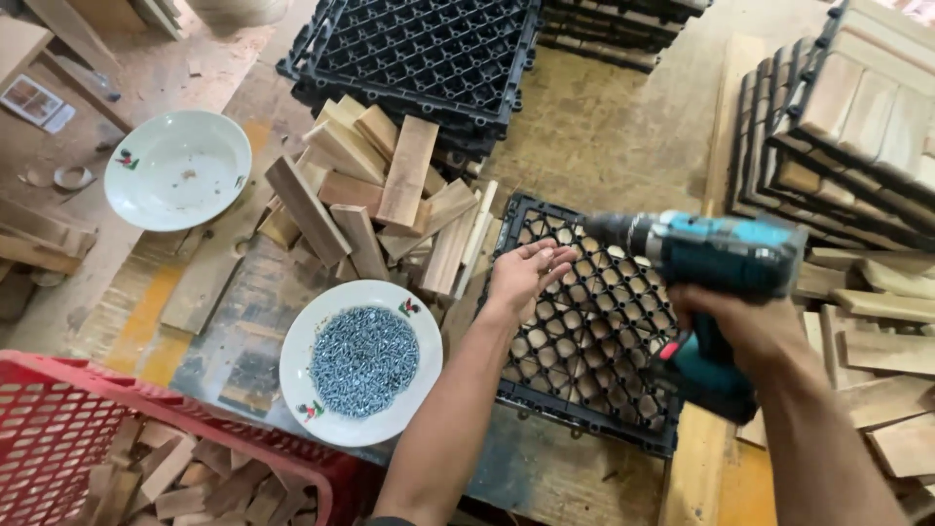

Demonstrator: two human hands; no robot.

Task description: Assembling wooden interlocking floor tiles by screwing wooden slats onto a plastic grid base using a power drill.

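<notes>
Right hand [745,326] grip closed round teal drill [711,268], left hand [521,273] open, palm up, empty, over black plastic grid [584,331] mid worktop [584,127], plate of screws [360,360] nr front edge, wood blocks [375,200] behind.

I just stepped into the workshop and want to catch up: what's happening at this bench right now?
A person holds a teal cordless drill in the right hand, its tip pointing toward the left hand, which is open, palm up, over a black plastic grid tile lying on the workbench. A white plate of screws sits just to the left, behind it a pile of short wooden slats and an empty white plate. More grid tiles are stacked at the back.
</notes>
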